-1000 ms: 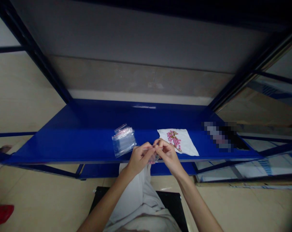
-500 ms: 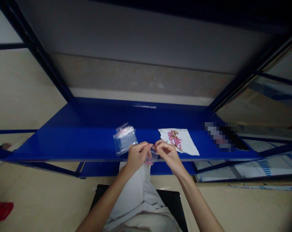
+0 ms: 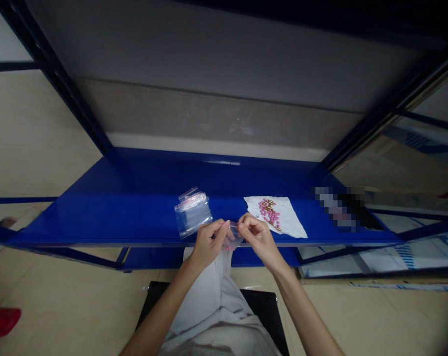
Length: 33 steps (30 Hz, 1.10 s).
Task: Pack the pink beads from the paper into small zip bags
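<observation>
My left hand point(image 3: 206, 241) and my right hand point(image 3: 256, 235) pinch the two ends of the top edge of a small clear zip bag point(image 3: 232, 238) above the front edge of a blue metal shelf point(image 3: 108, 217). Pink pills show inside the bag. To the left of my hands lies a stack of empty clear zip bags point(image 3: 192, 213). To the right, a white sheet point(image 3: 285, 220) carries a heap of pink pills point(image 3: 268, 212) with a few brownish capsules.
A blurred-out dark object point(image 3: 340, 210) lies on the shelf at the right. Dark uprights frame the rack. Below are my light trousers, a black seat point(image 3: 263, 306), a tiled floor and a red thing point(image 3: 1, 321) at the far left.
My hands have drawn slightly apart along the bag's top edge. The view has shifted a little; nothing on the shelf has moved.
</observation>
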Tool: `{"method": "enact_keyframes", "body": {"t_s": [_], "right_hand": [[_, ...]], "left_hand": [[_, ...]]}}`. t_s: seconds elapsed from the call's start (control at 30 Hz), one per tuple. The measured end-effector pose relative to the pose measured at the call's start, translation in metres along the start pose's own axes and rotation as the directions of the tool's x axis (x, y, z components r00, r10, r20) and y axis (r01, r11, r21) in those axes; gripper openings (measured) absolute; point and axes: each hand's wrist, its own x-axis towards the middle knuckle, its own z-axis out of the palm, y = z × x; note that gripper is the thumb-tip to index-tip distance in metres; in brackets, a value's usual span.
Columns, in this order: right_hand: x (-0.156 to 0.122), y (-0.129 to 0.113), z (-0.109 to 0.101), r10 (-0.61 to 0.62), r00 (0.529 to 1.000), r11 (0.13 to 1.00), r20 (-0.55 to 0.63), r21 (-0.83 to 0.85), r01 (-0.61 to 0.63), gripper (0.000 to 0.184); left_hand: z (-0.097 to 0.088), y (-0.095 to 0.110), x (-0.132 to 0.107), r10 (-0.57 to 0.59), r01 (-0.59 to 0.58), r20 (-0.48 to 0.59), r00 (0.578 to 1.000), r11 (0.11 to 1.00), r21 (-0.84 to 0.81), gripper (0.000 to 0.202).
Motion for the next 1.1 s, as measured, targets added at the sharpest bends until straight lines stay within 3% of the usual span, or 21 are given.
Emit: {"method": "enact_keyframes", "body": {"t_s": [0.13, 0.3, 0.43, 0.57, 0.63, 0.77, 0.87, 0.97, 1.1], "right_hand": [[0.000, 0.004, 0.007, 0.057, 0.998, 0.997, 0.030, 0.051, -0.059, 0.028], [0.004, 0.008, 0.015, 0.100, 0.994, 0.990, 0.035, 0.098, -0.103, 0.029], [0.007, 0.010, 0.018, 0.107, 0.993, 0.993, 0.054, 0.038, -0.109, 0.031], [0.017, 0.013, 0.018, 0.262, 0.958, 0.965, 0.112, -0.007, -0.263, 0.034], [0.029, 0.017, 0.015, 0.320, 0.946, 0.947, 0.051, -0.047, -0.318, 0.036], [0.064, 0.028, 0.007, 0.210, 0.962, 0.944, -0.173, -0.221, -0.246, 0.040], [0.087, 0.040, 0.005, 0.140, 0.964, 0.929, -0.226, -0.306, -0.207, 0.039], [0.099, 0.050, 0.006, 0.106, 0.966, 0.896, -0.236, -0.399, -0.196, 0.035], [0.101, 0.057, 0.009, 0.079, 0.965, 0.822, -0.251, -0.531, -0.206, 0.030]], "left_hand": [[-0.001, 0.000, 0.000, -0.023, 0.023, 0.016, 1.000, 0.999, -0.031, 0.038], [-0.004, -0.003, 0.002, 0.041, -0.044, 0.038, 0.998, 0.996, 0.079, 0.038], [-0.010, -0.011, -0.004, 0.036, -0.038, 0.011, 0.999, 0.969, 0.243, 0.034], [-0.022, -0.017, -0.014, 0.074, -0.058, -0.039, 0.997, 0.947, 0.315, 0.024], [-0.029, -0.021, -0.014, 0.120, -0.085, -0.081, 0.989, 0.934, 0.347, 0.019], [-0.039, -0.033, -0.008, 0.194, -0.093, -0.104, 0.975, 0.790, 0.606, 0.031], [-0.041, -0.044, -0.004, 0.152, -0.020, -0.106, 0.983, 0.654, 0.756, 0.054], [-0.044, -0.051, -0.003, 0.128, -0.007, -0.084, 0.988, 0.587, 0.810, 0.049], [-0.052, -0.052, -0.006, 0.113, -0.024, -0.052, 0.992, 0.579, 0.815, 0.036]]}}
